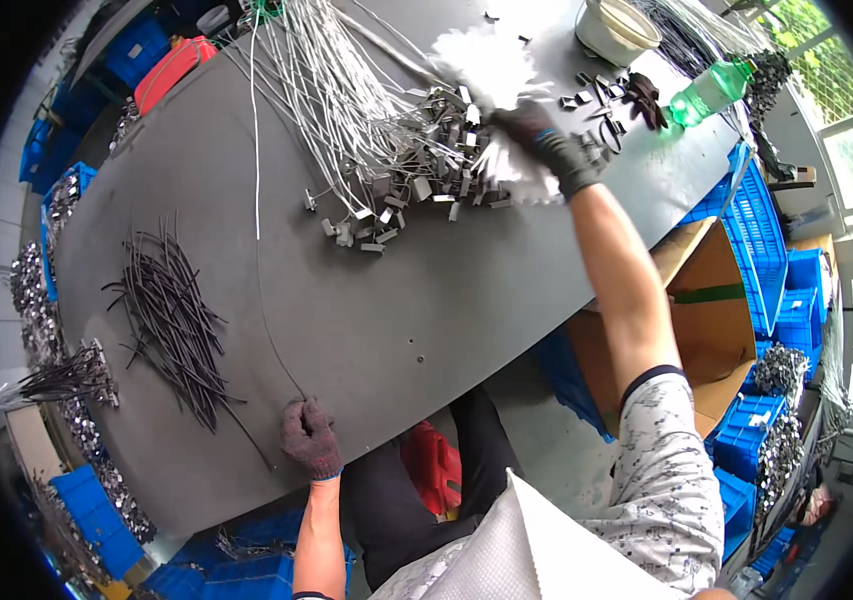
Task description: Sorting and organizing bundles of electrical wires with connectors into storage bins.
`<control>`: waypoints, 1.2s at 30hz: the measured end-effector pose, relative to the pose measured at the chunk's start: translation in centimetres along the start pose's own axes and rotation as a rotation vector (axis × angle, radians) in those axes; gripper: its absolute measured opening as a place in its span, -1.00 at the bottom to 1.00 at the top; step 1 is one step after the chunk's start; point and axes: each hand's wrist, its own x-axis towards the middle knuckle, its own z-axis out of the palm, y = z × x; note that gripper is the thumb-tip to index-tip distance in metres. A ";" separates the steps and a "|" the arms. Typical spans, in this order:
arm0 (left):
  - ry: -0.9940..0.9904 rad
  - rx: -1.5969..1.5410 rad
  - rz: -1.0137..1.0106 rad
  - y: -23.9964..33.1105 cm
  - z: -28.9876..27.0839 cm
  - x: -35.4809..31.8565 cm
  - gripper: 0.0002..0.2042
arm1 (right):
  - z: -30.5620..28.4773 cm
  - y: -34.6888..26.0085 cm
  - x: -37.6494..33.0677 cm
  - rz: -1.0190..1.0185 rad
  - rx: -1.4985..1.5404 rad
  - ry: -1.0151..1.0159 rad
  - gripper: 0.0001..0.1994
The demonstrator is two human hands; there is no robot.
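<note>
My left hand (311, 438), in a dark reddish knitted glove, is closed at the near edge of the grey table (366, 320). Its fingers pinch the end of a thin cable (258, 215), which runs up the table, white at its far part and dark nearer me. My right hand (534, 132), in a dark glove, reaches far across to a blurred white bunch (486, 65); motion hides its fingers. Beside it lies a heap of small metal clips (421, 188). White cables (331, 90) run from this heap toward the back.
Short black tubes (174, 325) lie in a pile at left. At the far right are a pale bucket (618, 32), a green bottle (711, 93) and black pieces (601, 100). A cardboard box (711, 300) and blue crates (754, 240) stand right of the table.
</note>
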 end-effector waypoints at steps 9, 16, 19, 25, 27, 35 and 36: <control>0.080 -0.131 -0.083 1.1 0.1 -0.9 -0.81 | 3.6 -4.7 -3.9 0.112 0.175 -0.055 -0.49; 0.130 -0.139 -0.074 0.6 0.7 -0.5 -0.79 | -7.6 -0.2 -5.0 0.123 -0.288 0.228 -0.45; 0.159 -0.078 -0.005 -0.9 0.3 -0.7 -0.81 | -9.8 -0.8 -6.2 0.214 -0.550 0.289 -0.24; 0.205 -0.352 -0.262 1.7 0.6 0.7 -0.79 | -2.7 -8.0 -16.6 -0.100 -0.876 0.382 -0.59; 0.188 -0.467 -0.288 1.8 1.0 1.0 -0.78 | 2.7 -5.3 -19.9 -0.138 -0.967 0.451 -0.57; -0.075 0.424 0.083 2.2 -7.3 3.5 -0.66 | 5.0 -2.7 -20.8 0.068 -0.966 0.109 -0.72; 0.054 0.476 0.112 1.0 -8.7 2.9 -0.64 | 5.3 -3.9 -21.0 0.002 -0.980 0.145 -0.76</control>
